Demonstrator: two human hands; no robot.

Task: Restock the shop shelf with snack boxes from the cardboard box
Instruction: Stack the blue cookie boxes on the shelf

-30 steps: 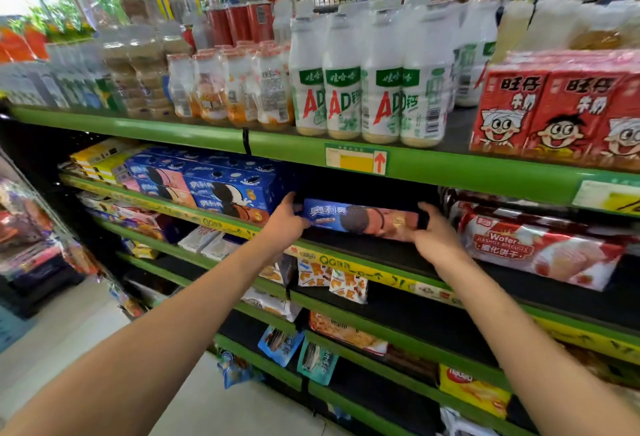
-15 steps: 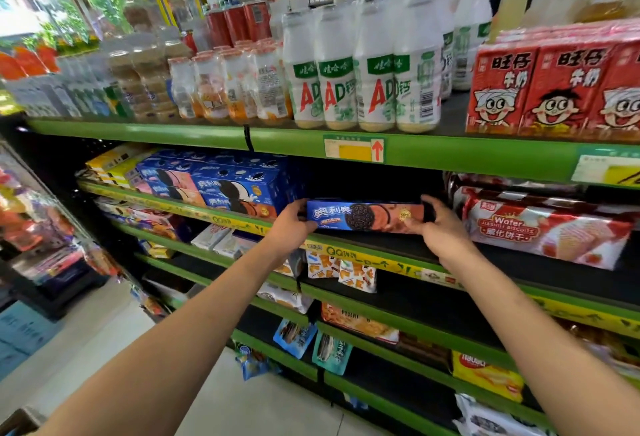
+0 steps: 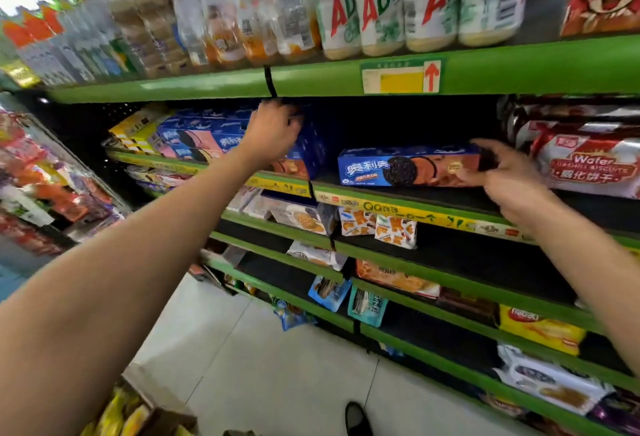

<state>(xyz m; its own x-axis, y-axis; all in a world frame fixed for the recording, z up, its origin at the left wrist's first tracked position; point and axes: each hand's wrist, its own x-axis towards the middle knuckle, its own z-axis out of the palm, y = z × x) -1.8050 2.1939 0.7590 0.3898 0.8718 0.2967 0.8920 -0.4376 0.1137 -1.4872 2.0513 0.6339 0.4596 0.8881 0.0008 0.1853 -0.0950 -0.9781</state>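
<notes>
Snack box (image 3: 408,167), blue and orange, cookie print on its face, lies lengthwise on the second shelf (image 3: 398,193) from the top, near the front lip. Landmark for all positions: this box.

Right hand (image 3: 509,176) at the box's right end. Fingers spread and loosely bent; fingertips at or just over the end face. Cannot tell whether they touch or grip it; nothing visibly clamped.

Left hand (image 3: 277,132) well to the left of the box, up against the stack of blue cookie boxes (image 3: 207,139). Fingers curl over the stack's upper right corner; looks like a hold or push on the top carton, but blur hides the contact.

Dark bare shelf gap between stack and box. Right of the box: wafer biscuit packs (image 3: 585,165), near but apart. Above: green shelf rail with a yellow price tag (image 3: 401,77), milk-drink bottles (image 3: 381,3) on top. Below: small snack bags (image 3: 377,228) hanging off the next tier. Far below left, at frame bottom: corner of the cardboard box (image 3: 156,415), yellow packs inside.

Step judged: placement of this box essentially done; tidying of the row under way.

Next move calls for: closing the gap by sliding the box left toward the stack, or squaring the stack, then reaching down to the cardboard box for another.
</notes>
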